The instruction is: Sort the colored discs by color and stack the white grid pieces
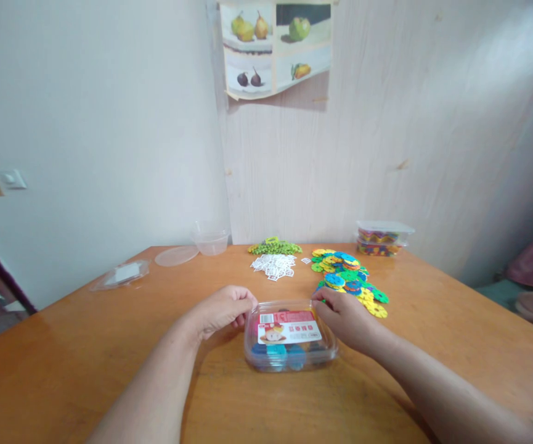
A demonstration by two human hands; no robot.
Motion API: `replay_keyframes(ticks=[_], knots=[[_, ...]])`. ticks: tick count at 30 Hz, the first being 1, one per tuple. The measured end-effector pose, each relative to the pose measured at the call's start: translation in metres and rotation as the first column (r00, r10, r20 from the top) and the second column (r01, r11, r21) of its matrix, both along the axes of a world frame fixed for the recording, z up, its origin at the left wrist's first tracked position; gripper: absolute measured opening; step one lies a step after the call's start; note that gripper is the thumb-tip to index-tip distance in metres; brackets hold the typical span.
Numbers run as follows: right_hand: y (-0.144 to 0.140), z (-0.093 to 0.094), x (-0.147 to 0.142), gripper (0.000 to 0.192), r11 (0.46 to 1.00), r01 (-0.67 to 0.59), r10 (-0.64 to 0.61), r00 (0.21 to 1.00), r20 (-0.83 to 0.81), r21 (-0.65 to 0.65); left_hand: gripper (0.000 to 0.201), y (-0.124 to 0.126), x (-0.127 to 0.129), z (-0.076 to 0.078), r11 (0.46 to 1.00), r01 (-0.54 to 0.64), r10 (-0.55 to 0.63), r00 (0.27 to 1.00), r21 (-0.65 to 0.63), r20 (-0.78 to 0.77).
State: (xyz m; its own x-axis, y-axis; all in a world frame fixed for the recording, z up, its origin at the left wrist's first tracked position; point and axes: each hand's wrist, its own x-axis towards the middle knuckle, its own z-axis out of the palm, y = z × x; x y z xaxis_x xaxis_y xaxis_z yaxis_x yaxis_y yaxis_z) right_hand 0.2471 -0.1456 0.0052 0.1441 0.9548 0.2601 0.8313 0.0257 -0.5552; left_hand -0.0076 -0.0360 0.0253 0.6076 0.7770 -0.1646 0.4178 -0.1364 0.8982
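A clear plastic box [289,338] with a red and white label on its lid sits on the wooden table [85,357] in front of me; blue pieces show through its side. My left hand [222,308] grips the box's left far corner with curled fingers. My right hand [344,317] holds its right far corner. Just beyond the right hand lies a spread of colourful plastic discs [347,274].
A pile of white pieces [274,266] and a green pile [274,247] lie farther back. A second lidded box [383,238] of coloured pieces stands at the back right. An empty clear tub [211,239], a round lid [176,255] and another lid [121,274] are at the back left.
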Motion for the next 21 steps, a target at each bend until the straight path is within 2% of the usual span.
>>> replay_keyframes(ticks=[10, 15, 18, 21], knots=[[0.000, 0.010, 0.016, 0.035, 0.996, 0.032, -0.034, 0.999, 0.026, 0.088, 0.034, 0.003, -0.004, -0.003, 0.999, 0.001, -0.002, 1.000, 0.046, 0.029], [0.000, 0.011, 0.019, 0.034, 0.986, -0.037, 0.041, 0.999, -0.023, 0.160, 0.036, 0.001, 0.003, -0.008, 0.990, -0.115, 0.106, 0.989, 0.085, 0.107], [0.001, 0.011, 0.021, 0.034, 0.984, -0.059, 0.082, 0.988, -0.132, 0.169, 0.038, -0.004, 0.007, -0.011, 0.971, -0.202, 0.179, 0.969, 0.131, 0.168], [0.003, 0.009, 0.022, 0.031, 0.991, -0.065, 0.096, 0.958, -0.271, 0.119, 0.043, -0.011, 0.009, -0.017, 0.945, -0.302, 0.268, 0.936, 0.127, 0.230]])
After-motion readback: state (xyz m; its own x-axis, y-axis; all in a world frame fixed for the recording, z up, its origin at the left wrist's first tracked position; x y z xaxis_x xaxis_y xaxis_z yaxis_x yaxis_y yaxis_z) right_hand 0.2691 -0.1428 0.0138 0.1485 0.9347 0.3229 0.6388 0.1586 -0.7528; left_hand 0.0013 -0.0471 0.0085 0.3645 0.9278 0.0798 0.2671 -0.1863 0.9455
